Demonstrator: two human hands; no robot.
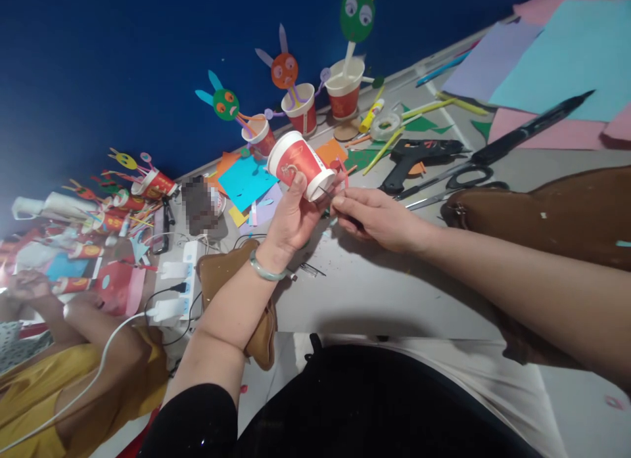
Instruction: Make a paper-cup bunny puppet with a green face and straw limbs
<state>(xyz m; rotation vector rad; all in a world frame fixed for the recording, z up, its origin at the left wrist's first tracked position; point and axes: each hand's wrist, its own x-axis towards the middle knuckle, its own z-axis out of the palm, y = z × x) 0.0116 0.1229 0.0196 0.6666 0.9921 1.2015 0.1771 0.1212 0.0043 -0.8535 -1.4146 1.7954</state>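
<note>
A red and white paper cup (302, 157) lies tilted in my left hand (299, 215), whose thumb and fingers are wrapped round its side near the base. The base points toward my right hand (367, 211). That hand is closed in a pinch on a thin dark pointed tool (326, 192), its tip at the cup's base; I cannot tell whether it has gone through. Most of the tool is hidden by my fingers. A pink strip (341, 172) shows just behind the cup. Black-handled scissors (468, 177) lie on the table behind my right forearm.
Paper cups with paper-faced figures (345, 93) stand along the blue wall. A black glue gun (424, 157), clear tape roll (386, 124) and coloured paper (552, 70) lie behind my hands. Left are a power strip (188, 280) with cables and another person's arm (106, 326). A brown cushion-like item (552, 215) lies right.
</note>
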